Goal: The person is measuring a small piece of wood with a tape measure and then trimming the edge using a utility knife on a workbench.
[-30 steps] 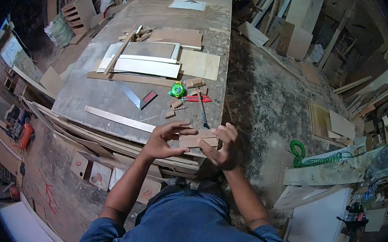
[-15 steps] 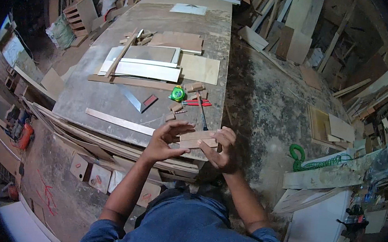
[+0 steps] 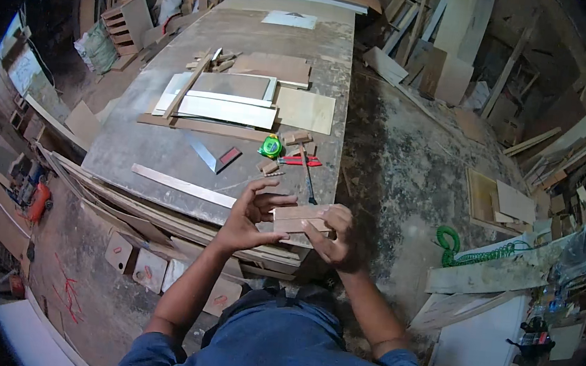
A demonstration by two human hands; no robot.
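Over the near right corner of the workbench (image 3: 170, 143), my right hand (image 3: 342, 241) grips a small flat wooden block (image 3: 294, 220). A line runs lengthwise along the block, perhaps a joint between two pieces. Spread beside its left end, my left hand (image 3: 251, 216) has thumb and fingers apart; whether a fingertip touches the block cannot be told. Just beyond lie a hammer (image 3: 308, 174), red-handled pliers (image 3: 297, 161), a green tape measure (image 3: 270, 145) and several small wood offcuts (image 3: 297, 137). A try square (image 3: 216, 158) with a dark red stock rests further left.
A pale wood strip (image 3: 183, 185) lies along the bench's near edge. Farther back are stacked boards (image 3: 226, 109). Sheets (image 3: 184, 215) are stacked below the bench edge. On the right, a coiled green hose (image 3: 449, 246) hangs by a plank, with leaning boards (image 3: 451, 78) behind.
The block and both hands have come slightly nearer to me, and the block's tilt has changed a little. My right hand keeps its grip. The whole view has shifted slightly.
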